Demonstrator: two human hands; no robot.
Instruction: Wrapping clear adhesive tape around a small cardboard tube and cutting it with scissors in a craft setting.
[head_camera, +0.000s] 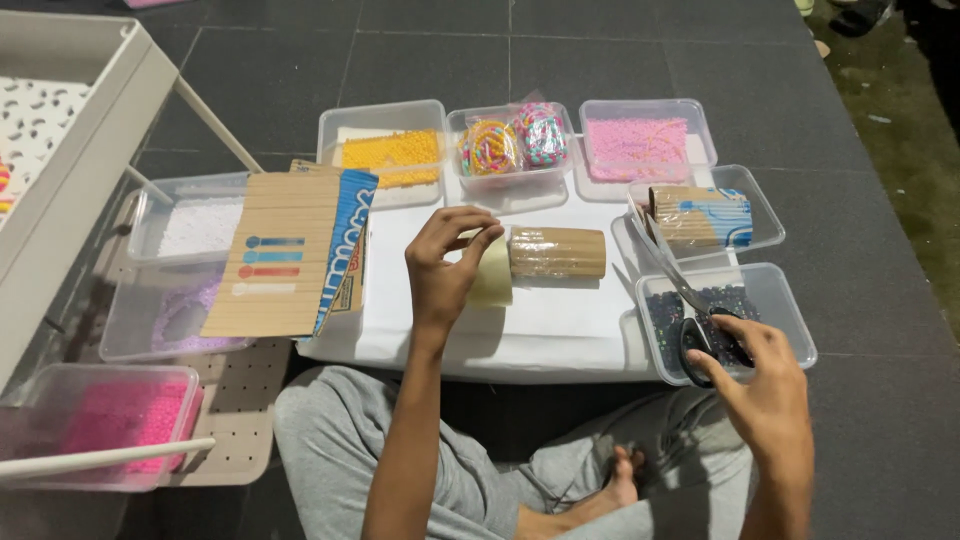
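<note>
My left hand (445, 262) holds a roll of clear tape (492, 270) upright over the white sheet (540, 315), its strip stuck to a rolled corrugated cardboard tube (558, 253) lying beside it. My right hand (765, 385) grips black-handled scissors (700, 325), blades pointing up-left, above a clear tub of dark beads (770, 295). I sit cross-legged in grey trousers (340, 430) with a bare foot (622, 480) showing.
Clear tubs ring the sheet: yellow beads (392, 155), colourful bands (510, 140), pink beads (640, 148), cardboard rolls (700, 215), white beads (195, 225), purple beads (175, 315), bright pink beads (105, 415). A flat cardboard piece (285, 255) lies left. A white trolley (70, 150) stands far left.
</note>
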